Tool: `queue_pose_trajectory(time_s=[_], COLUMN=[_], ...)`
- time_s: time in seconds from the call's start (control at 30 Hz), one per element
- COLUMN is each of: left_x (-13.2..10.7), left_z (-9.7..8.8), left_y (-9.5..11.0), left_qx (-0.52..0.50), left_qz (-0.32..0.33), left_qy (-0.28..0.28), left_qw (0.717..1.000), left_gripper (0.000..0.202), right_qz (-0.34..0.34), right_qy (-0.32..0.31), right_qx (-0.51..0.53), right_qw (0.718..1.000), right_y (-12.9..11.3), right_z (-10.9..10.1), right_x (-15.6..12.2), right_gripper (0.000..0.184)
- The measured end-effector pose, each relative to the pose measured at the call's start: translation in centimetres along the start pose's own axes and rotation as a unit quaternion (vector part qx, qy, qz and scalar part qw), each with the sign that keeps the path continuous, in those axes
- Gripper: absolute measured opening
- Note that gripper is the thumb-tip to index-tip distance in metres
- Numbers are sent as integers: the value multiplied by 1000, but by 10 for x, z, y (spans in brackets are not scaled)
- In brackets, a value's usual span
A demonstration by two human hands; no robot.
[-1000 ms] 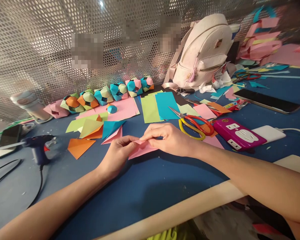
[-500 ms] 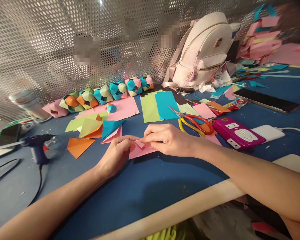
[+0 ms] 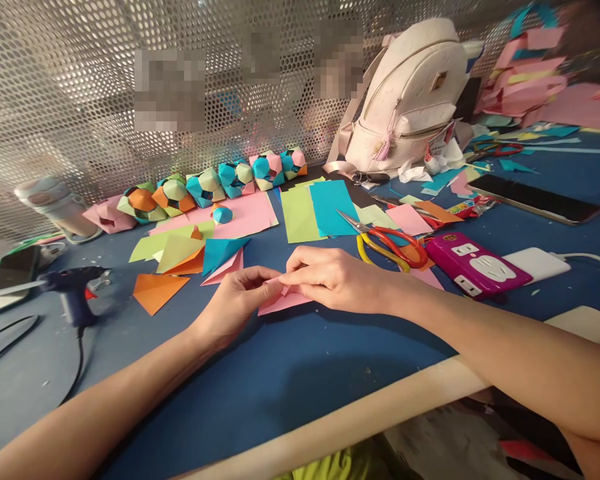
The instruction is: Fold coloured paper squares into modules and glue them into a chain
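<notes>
Both my hands meet over a pink sheet of paper (image 3: pixel 284 302) near the front middle of the table. My left hand (image 3: pixel 237 298) grips the paper's upper left side, thumb and fingers closed on it. From the right, my right hand (image 3: pixel 335 279) pinches the top of the same sheet, its fingertips touching those of my left. A small fold shows between the fingers, mostly covered. Just left of my hands lie a folded blue paper piece (image 3: pixel 223 253), a pink folded piece (image 3: pixel 226 269) and an orange piece (image 3: pixel 160 292).
Scissors (image 3: pixel 390 243) with red and yellow handles lie right of my hands, beside a purple power strip (image 3: pixel 475 267). A glue gun (image 3: pixel 73 290) stands at left. Folded paper balls (image 3: pixel 205 187) line the back, near a white backpack (image 3: pixel 405 100). A phone (image 3: pixel 535 198) lies far right.
My left thumb has shifted right and up over the fold, covering more of it. My right hand stays nearly in place on the pink paper.
</notes>
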State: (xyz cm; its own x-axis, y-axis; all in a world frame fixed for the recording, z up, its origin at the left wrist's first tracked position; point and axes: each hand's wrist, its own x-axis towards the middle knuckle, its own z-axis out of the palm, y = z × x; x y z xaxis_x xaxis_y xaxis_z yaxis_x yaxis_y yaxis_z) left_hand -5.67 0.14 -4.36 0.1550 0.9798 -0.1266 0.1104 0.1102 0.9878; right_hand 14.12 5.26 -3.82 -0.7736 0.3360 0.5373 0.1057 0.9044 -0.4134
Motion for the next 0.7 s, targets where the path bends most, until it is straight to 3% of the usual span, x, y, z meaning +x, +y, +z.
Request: queue_pose_trajectory(time_s=[0.27, 0.47, 0.7], left_x=[-2, -4, -2], left_z=[2, 3, 1], left_y=[-1, 2, -1], left_qx=[17, 38, 6], left_qz=[-10, -6, -14], left_qy=[35, 59, 46], left_qw=[999, 997, 999], left_gripper=[23, 21, 19], right_qz=[-10, 58, 48], right_qy=[36, 63, 66], right_qx=[25, 95, 89], right_qw=[999, 992, 993], right_y=[-1, -3, -1], right_z=[7, 11, 13], right_x=[-1, 1, 1], right_gripper=[23, 21, 19])
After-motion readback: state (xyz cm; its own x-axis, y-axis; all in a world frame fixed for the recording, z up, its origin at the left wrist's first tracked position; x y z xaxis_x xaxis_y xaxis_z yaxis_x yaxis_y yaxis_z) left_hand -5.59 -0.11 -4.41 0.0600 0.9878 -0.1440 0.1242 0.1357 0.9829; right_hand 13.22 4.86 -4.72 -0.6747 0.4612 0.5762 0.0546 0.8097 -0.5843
